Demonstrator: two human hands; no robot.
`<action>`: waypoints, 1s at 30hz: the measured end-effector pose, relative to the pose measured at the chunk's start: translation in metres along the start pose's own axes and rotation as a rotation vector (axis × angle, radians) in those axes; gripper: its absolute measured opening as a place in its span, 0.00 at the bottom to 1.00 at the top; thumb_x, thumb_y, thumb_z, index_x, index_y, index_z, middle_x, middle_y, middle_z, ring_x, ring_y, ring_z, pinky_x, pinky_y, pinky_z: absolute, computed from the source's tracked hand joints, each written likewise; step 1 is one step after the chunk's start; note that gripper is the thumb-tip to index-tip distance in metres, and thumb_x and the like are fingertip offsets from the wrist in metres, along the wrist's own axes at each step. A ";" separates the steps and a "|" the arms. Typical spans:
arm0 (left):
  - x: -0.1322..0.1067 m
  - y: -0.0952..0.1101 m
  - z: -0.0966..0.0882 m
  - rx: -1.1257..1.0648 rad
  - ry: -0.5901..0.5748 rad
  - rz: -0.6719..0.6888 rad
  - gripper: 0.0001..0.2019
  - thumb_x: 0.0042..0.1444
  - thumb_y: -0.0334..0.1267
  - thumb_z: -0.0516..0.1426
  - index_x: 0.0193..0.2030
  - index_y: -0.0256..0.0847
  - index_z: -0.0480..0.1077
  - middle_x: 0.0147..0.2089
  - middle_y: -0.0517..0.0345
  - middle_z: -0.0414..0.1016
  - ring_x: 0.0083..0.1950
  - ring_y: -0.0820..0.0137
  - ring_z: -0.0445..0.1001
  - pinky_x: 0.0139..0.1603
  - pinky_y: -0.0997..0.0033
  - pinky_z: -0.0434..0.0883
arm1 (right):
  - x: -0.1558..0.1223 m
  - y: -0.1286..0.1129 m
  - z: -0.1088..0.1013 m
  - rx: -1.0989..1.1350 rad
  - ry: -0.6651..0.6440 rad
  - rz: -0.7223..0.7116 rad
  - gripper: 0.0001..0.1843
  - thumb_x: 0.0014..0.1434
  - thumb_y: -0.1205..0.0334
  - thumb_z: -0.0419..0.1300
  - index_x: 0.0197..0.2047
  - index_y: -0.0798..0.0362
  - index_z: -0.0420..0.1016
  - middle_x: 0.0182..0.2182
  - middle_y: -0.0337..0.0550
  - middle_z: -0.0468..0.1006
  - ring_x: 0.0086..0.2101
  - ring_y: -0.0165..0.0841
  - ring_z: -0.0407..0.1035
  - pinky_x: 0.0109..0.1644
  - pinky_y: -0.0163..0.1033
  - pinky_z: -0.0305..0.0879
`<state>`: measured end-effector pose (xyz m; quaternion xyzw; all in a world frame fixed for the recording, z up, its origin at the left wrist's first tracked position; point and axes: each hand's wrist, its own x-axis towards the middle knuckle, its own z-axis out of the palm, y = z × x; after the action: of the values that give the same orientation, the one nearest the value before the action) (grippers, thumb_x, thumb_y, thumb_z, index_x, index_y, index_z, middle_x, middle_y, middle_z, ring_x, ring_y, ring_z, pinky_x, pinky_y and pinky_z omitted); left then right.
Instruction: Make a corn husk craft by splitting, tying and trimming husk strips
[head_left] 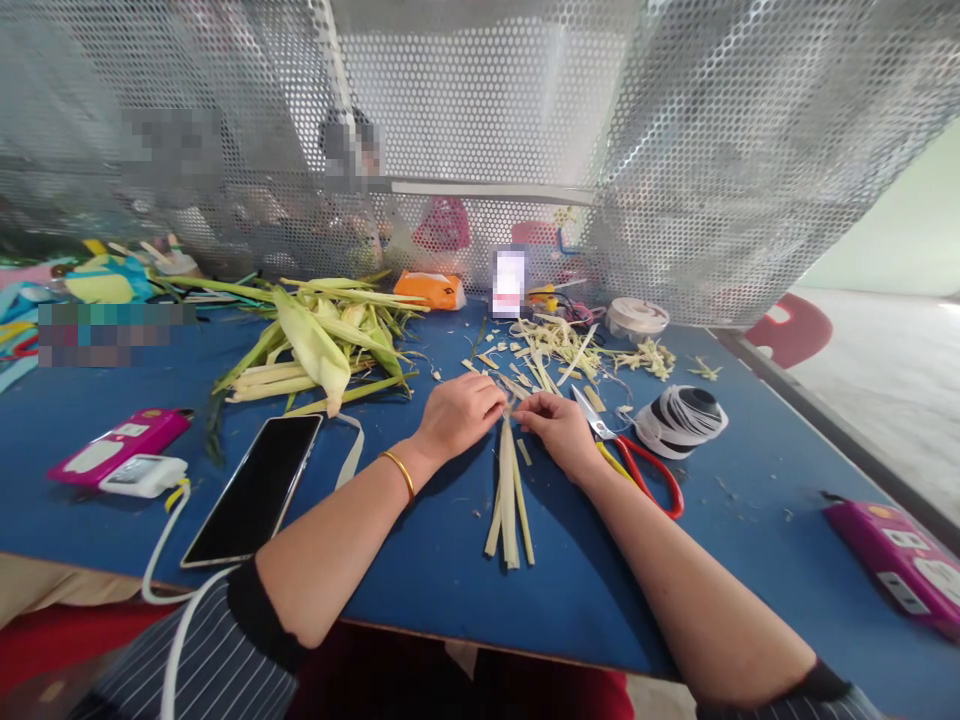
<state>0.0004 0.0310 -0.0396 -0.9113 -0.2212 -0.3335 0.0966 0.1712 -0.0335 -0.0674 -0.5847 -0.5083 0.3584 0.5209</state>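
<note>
My left hand is closed, its fingertips pinched at the top of a small bundle of corn husk strips. The pale strips fan out on the blue table toward me. My right hand is also closed, with thumb and forefinger pinched at the same end of the bundle. What sits between its fingertips is too small to make out. Just right of that hand lie scissors with red handles, partly open. Beyond them stands a spool of black and white thread.
A heap of green corn husks lies at the left back. Husk scraps are scattered behind my hands. A dark phone, a white cable and magenta devices lie on the table. A perforated screen stands behind.
</note>
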 end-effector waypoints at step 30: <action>0.001 0.003 -0.006 0.081 0.050 0.207 0.14 0.67 0.35 0.47 0.33 0.39 0.71 0.33 0.54 0.74 0.37 0.69 0.71 0.41 0.69 0.69 | 0.000 -0.008 -0.003 -0.199 0.020 -0.231 0.05 0.51 0.59 0.62 0.27 0.50 0.73 0.25 0.36 0.70 0.26 0.30 0.62 0.32 0.37 0.60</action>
<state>-0.0007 0.0267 -0.0343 -0.9161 -0.1369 -0.3352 0.1725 0.1724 -0.0344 -0.0593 -0.5748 -0.5999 0.2382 0.5030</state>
